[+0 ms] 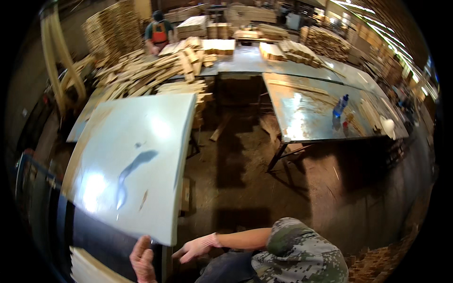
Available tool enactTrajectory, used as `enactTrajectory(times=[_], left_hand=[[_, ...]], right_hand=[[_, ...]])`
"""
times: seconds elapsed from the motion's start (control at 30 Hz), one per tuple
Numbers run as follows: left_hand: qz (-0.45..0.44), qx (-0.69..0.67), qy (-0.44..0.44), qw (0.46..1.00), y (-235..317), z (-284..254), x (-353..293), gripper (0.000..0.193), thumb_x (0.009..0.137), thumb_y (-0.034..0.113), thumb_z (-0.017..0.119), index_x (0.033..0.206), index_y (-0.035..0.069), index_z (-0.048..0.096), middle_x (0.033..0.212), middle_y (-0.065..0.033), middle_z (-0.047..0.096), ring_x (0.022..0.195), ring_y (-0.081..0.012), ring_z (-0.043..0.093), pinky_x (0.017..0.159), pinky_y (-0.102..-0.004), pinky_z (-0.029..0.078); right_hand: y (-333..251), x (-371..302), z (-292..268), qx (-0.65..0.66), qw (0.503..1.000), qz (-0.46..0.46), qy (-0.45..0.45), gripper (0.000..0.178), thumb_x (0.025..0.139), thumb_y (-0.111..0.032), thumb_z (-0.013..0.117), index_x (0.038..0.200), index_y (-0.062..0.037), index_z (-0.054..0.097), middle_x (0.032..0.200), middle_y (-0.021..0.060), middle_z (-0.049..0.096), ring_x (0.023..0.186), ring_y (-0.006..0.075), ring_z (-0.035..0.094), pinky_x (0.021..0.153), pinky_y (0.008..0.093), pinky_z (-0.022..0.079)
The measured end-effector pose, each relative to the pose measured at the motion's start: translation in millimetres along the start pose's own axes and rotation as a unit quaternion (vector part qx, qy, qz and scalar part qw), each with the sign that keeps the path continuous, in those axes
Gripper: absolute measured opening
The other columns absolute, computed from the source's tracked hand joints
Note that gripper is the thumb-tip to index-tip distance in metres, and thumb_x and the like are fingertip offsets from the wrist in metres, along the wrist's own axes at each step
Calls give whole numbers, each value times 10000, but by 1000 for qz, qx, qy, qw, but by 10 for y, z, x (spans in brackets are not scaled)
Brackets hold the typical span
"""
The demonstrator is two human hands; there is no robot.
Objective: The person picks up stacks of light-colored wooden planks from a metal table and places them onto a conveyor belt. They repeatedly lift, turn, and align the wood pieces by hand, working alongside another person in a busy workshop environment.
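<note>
My left hand (143,262), in a light knit glove, is at the near edge of a pale metal-topped table (137,160). Its fingers are curled, with the tips by the table edge; whatever they hold, if anything, is too small to make out. Just right of that table's near corner is my right hand (196,248), gloved too, with fingers stretched out and nothing visible in them. A camouflage sleeve (302,250) covers my right upper arm. Below my left hand lies a pale wooden piece (94,269) with a jagged end.
Loose wooden strips (141,75) are heaped beyond the table. At right stands a second metal table (302,118) carrying a blue bottle (340,106) and a white cup (388,127). A person in an orange apron (159,35) works at the back, near stacked boards (113,28).
</note>
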State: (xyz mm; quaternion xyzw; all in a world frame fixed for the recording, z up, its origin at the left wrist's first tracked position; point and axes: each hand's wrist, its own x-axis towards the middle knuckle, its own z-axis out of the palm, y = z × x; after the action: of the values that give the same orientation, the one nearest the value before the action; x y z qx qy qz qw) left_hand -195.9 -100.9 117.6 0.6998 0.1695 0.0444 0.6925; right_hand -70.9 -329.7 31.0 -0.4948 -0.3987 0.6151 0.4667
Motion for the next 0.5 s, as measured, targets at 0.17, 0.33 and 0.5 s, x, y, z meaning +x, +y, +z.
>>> enactTrajectory(times=[0.17,0.33,0.5], left_hand=[[-82,-51,-141,985,-523,1468,1006,478,1060,6,641,1532,-30,577,1518,-173,635,1438,-268,575,1256,-394,422],[-185,-87,-188,961,-425,2460,2040,491,1037,58,694,1515,-7,604,1479,-149,669,1396,-253,607,1210,-381,463],[-192,22,-202,960,-84,3168,3261,520,1012,200,739,1473,-16,634,1410,-149,709,1332,-269,649,1173,-420,481]], right_hand=[[562,-1980,-1079,304,898,62,311,779,1072,-444,649,1709,-100,359,1568,155,576,1352,259,585,1136,358,457],[1118,-2827,-1950,423,812,-32,400,643,1107,-353,639,1670,-117,438,1400,85,622,1204,175,597,1080,327,492],[1230,-3244,-2814,491,758,-48,426,610,1111,-281,647,1662,-110,449,1322,46,641,1090,137,606,1005,303,508]])
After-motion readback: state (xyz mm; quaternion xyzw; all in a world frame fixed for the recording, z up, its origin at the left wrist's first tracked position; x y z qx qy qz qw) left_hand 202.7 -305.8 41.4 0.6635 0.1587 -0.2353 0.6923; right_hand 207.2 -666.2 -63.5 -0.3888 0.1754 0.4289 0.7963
